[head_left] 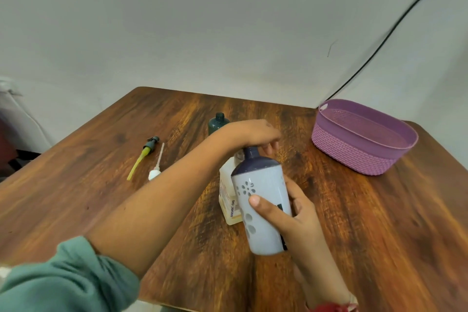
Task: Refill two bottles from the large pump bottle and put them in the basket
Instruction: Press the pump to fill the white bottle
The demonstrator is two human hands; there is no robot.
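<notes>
Left arm reaches across the body, forearm bare, green sleeve [63, 278] pushed up, left hand [255, 134] palm down, fingers curled. Right hand [296, 213] wrapped in a grip, thumb forward, wrist low

Large pump bottle [229, 200] mostly hidden behind the lavender bottle [263, 208]; its pump head sits under the left hand [255, 134], unreadable. Dark green bottle [217, 124] at 12 o'clock half covered by the left wrist. Label text blurred. Counter [101, 185] cut off at bottom edge.
</notes>
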